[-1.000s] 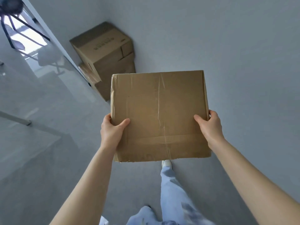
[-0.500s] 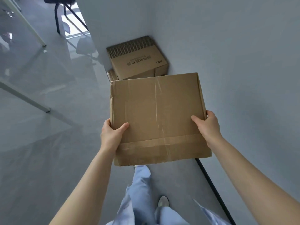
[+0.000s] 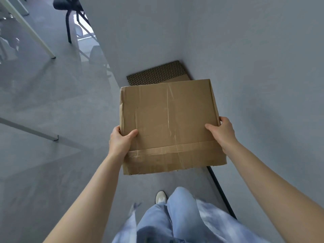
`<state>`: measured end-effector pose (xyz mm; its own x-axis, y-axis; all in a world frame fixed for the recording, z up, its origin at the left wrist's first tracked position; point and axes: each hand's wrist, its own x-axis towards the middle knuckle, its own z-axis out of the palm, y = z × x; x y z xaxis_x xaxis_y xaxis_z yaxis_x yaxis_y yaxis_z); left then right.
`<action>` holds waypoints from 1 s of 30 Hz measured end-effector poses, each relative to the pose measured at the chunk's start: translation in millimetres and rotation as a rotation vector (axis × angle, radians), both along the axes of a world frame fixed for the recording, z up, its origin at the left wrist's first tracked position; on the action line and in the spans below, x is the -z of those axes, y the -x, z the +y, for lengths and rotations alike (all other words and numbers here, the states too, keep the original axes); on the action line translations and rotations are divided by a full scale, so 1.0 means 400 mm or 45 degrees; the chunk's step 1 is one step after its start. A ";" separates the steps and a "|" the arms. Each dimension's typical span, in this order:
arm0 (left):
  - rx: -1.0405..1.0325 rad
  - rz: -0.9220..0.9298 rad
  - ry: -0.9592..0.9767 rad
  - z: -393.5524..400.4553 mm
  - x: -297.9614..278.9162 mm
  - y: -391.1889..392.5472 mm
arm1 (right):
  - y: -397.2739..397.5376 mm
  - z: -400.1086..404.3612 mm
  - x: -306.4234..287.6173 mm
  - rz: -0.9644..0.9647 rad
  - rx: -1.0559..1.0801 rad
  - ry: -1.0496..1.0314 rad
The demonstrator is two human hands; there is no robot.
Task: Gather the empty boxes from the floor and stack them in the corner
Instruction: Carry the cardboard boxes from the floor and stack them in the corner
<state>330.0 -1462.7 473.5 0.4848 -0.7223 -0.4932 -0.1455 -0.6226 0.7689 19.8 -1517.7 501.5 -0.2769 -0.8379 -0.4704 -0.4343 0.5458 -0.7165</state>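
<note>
1. Nearest to you are your own legs in pale blue trousers [image 3: 177, 213], with one light shoe [image 3: 160, 197] stepping forward on the grey floor [image 3: 52, 172].

2. Your left hand [image 3: 121, 142] is closed on the left edge of a flat brown cardboard box [image 3: 170, 125], thumb lying on top and fingers hidden beneath. Your right hand [image 3: 223, 133] grips the right edge the same way. The box is in the air in front of you, roughly level, with tape running across its near end.

3. A dark baseboard strip [image 3: 220, 192] runs along the foot of the wall [image 3: 263, 85] on your right. The box's right edge sits near that wall, so keep a little clearance as you go forward.

4. Just beyond the held box, tucked into the corner, is the stacked box [image 3: 156, 72]. Only its far end shows, printed with a dark honeycomb pattern; the rest is hidden behind what you carry.

5. My advice: carry the box over the stack, square its edges with the one below, lower it flat, and let go only once it rests fully.

6. Far off to the left stand a desk leg [image 3: 35, 35] and a dark chair [image 3: 70, 14].
</note>
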 end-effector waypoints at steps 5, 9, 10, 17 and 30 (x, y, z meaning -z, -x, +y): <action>-0.031 0.041 -0.062 -0.223 0.044 -0.036 | -0.042 -0.251 0.052 0.010 -0.048 -0.049; -0.074 0.096 -0.081 -0.380 0.080 -0.046 | -0.064 -0.436 0.100 -0.003 -0.134 -0.093; -0.091 0.103 -0.089 -0.425 0.097 -0.050 | -0.071 -0.491 0.119 0.002 -0.149 -0.115; -0.132 0.212 -0.147 -0.638 0.223 -0.071 | -0.106 -0.742 0.241 0.030 -0.209 -0.180; -0.147 0.266 -0.243 -0.788 0.418 -0.113 | -0.134 -0.891 0.452 0.049 -0.219 -0.202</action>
<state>375.2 -1778.0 306.3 0.4318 -0.5533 -0.7123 0.0835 -0.7618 0.6424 73.3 -1874.1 320.8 -0.1569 -0.7906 -0.5919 -0.5559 0.5661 -0.6087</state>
